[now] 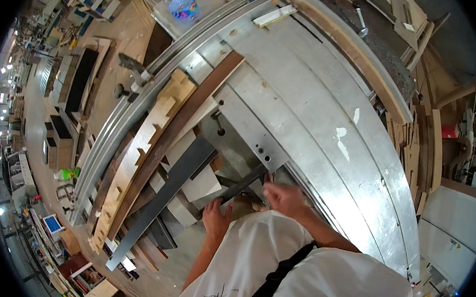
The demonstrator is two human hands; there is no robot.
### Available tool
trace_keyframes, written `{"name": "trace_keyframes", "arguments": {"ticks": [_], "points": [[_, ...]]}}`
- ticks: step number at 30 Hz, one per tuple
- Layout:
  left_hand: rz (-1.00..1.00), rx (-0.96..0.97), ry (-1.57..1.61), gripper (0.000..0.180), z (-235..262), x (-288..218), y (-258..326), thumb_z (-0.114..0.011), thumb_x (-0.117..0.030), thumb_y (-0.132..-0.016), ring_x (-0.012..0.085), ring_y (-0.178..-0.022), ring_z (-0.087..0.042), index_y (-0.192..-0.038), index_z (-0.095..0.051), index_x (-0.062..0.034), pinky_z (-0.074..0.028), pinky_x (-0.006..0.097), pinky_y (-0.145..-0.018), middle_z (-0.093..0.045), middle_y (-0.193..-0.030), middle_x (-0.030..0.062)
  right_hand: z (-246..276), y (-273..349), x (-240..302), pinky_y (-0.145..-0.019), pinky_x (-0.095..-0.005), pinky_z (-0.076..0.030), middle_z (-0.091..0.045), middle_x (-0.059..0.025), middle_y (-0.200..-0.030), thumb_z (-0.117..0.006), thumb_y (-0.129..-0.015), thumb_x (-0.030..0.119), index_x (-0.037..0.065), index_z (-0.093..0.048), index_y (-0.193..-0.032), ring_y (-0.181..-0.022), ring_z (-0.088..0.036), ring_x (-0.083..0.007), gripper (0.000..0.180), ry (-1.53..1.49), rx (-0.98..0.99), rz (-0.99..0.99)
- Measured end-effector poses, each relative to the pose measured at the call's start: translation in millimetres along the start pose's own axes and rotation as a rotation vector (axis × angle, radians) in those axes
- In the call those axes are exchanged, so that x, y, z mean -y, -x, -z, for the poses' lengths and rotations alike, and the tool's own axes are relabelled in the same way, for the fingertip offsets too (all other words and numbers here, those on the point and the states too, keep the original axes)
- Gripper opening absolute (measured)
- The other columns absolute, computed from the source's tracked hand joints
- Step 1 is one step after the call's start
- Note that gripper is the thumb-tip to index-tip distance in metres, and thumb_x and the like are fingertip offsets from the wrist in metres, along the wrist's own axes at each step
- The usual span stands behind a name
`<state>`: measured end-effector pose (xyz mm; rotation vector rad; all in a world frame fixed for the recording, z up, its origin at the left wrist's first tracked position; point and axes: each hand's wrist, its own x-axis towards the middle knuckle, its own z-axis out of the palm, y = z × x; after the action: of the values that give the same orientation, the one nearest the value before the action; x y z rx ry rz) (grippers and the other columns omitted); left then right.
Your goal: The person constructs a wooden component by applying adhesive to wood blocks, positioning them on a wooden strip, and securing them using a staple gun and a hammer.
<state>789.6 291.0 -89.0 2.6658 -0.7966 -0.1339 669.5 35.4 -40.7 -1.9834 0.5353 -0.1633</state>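
A narrow dark bar (244, 181) slants in front of my body, its upper end against the corner of the metal machine table (306, 114). My left hand (216, 219) is closed round the lower end of this bar, thumb and fingers on either side. Beside the table's corner, my right hand (283, 198) is curled, with one finger reaching up to the bar's upper end. Whatever its fingers may hold is hidden. Two round holes (263, 154) show in the table plate just above that hand.
Left of my hands lie a long grey board (163, 198), a brown strip (197, 96) and a notched wooden piece (143, 152). Metal rails (161, 68) run beyond them. A plastic bottle (182, 5) stands at the far side; a wrench (360, 22) lies far right.
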Motion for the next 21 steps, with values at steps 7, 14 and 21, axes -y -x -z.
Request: {"name": "trace_keyframes", "arguments": {"ticks": [7,14,21], "points": [[-0.358,-0.192,0.295,0.022,32.8,-118.7,-213.1,-0.076,-0.016,-0.089,0.0402,-0.087,-0.066,-0.108,-0.071,-0.0041,-0.053,0.048,-0.075,-0.069,-0.098,0.0185,101.3,-91.3,-80.7,-0.105,-0.0569,-0.038,-0.052,-0.0181,-0.145,-0.071,-0.09,0.03,0.008,-0.062,-0.134,-0.136,-0.046,-0.0395,0.05,0.632,-0.584,-0.057],[-0.592,-0.321,0.149,0.049,-2.7,-222.4,-492.0,-0.076,-0.027,-0.089,0.0387,-0.121,-0.057,-0.128,-0.061,-0.0026,-0.043,0.051,-0.104,-0.063,-0.126,0.019,103.9,-102.5,-89.4,-0.109,-0.0599,-0.033,-0.043,-0.019,-0.157,-0.065,-0.094,0.043,0.01,-0.057,-0.143,-0.147,-0.037,-0.0386,0.059,0.672,-0.475,-0.145],[-0.395,-0.352,-0.105,0.086,-33.9,-240.4,-609.0,-0.081,-0.051,-0.078,0.0369,-0.131,-0.046,-0.142,-0.051,-0.0037,-0.034,0.054,-0.112,-0.053,-0.137,0.0153,102.2,-101.5,-94.1,-0.111,-0.0611,-0.031,-0.046,-0.0173,-0.156,-0.067,-0.089,0.047,0.012,-0.059,-0.141,-0.147,-0.04,-0.0359,0.064,0.722,-0.444,-0.253]]}}
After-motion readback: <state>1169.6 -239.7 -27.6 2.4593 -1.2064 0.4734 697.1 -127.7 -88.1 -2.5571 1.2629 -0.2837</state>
